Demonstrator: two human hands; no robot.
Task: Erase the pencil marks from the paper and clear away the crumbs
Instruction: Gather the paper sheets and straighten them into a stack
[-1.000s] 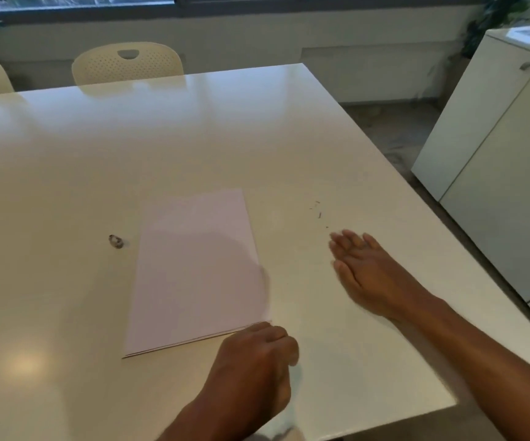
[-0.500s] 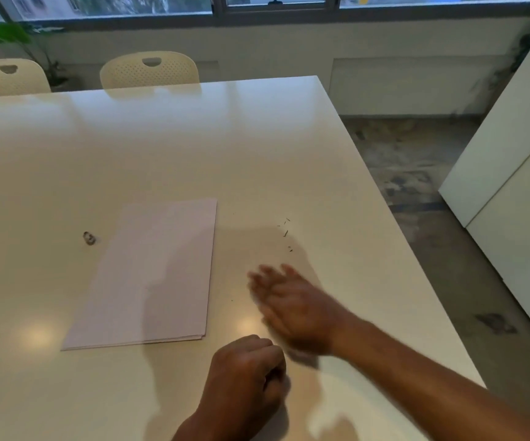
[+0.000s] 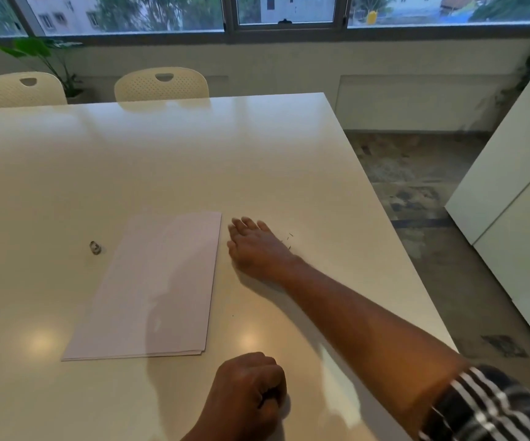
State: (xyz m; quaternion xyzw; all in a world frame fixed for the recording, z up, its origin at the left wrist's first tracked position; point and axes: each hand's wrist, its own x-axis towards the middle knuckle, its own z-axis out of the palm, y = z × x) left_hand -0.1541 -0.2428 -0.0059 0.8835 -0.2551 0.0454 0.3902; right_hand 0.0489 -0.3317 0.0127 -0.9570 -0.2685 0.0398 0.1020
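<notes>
A thin stack of white paper (image 3: 158,281) lies on the white table (image 3: 161,160), and I see no pencil marks on it. A few dark eraser crumbs (image 3: 289,238) sit on the table right of the paper. My right hand (image 3: 255,246) lies flat on the table between the paper and the crumbs, fingers straight, its far side beside the crumbs. My left hand (image 3: 247,389) rests near the table's front edge with its fingers curled into a fist; nothing shows in it. A small grey worn eraser (image 3: 94,248) lies left of the paper.
Two cream chairs (image 3: 161,85) stand at the table's far side, with a plant (image 3: 43,58) behind them. A white cabinet (image 3: 512,192) stands to the right across a strip of floor. The table's right edge runs close to the crumbs.
My right hand has moved away from me and to the left, from in front of the crumbs to beside them next to the paper. My left fist has stayed near the front edge.
</notes>
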